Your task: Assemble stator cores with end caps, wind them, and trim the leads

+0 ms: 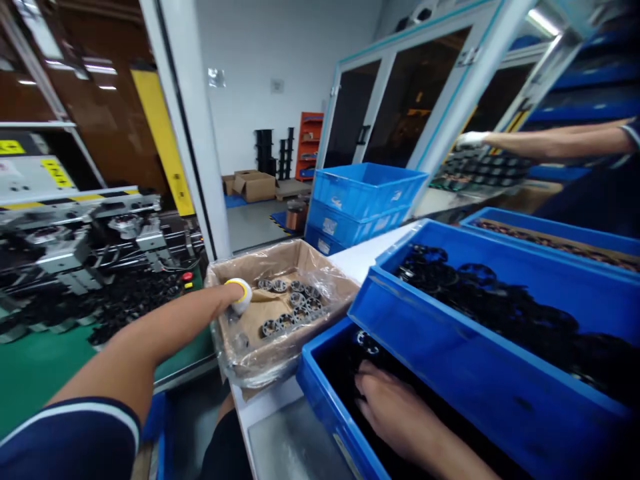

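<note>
My left hand (241,297), in a white glove with a yellow cuff, reaches over the near left side of a cardboard box (293,360) lined with clear plastic. Its fingers are hidden, so their state does not show. Inside the box, several round metal-and-black ring parts (300,312) lie on brown cardboard. My bare right hand (387,403) is down in a dark-filled blue bin (320,393), its fingers curled and partly hidden. What they hold, if anything, cannot be made out. Just beyond the fingers is a black ring part (367,342) with light segments.
A larger blue crate (480,353) of black parts overhangs the right-hand bin. Behind it are another crate (550,233) and stacked blue crates (360,200). Machinery with a red button (187,276) stands left, beside a white post (185,133). A co-worker's arm (555,141) reaches in at right.
</note>
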`<state>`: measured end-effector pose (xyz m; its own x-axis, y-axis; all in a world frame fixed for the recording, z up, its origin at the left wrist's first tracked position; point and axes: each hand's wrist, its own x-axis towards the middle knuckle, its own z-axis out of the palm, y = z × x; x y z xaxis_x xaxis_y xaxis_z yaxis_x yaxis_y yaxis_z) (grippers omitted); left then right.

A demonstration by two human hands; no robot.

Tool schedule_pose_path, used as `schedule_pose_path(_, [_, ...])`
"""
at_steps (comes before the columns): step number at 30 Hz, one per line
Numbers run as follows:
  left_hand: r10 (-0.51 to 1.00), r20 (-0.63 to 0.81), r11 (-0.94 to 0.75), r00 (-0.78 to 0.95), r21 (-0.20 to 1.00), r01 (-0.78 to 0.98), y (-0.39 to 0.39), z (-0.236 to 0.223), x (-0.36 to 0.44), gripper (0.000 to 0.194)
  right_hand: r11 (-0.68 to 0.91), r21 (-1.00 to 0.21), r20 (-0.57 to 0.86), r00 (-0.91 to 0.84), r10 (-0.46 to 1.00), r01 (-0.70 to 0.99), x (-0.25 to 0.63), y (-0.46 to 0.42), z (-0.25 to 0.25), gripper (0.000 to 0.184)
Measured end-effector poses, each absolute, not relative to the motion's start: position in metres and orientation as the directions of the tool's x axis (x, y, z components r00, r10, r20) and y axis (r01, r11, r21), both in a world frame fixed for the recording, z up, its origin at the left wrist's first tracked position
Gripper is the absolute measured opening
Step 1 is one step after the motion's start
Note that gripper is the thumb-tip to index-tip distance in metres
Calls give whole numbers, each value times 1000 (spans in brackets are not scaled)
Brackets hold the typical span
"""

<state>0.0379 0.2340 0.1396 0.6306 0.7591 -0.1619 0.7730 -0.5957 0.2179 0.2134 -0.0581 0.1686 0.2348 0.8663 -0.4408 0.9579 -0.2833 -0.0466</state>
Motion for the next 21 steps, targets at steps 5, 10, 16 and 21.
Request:
schedule_pose_path(5, [750,-33,-626,661,290,724,202,190,26,36,-193,-55,-297,169,940,980,224,-57,161,23])
schedule_pose_path(10, [692,248,-701,678,458,547,121,220,-32,51,-156,-70,-121,146,982,985,236,-55,151,15])
schedule_pose_path(16, [786,188,-73,589,974,-213,25,156,-124,64,-202,-69,221,212,952,977,208,-55,183,40])
schedule_pose_path(21, [815,11,349,579,789,-506,1,121,-137,65,413,-176,627,-221,747,894,121,-62,224,44])
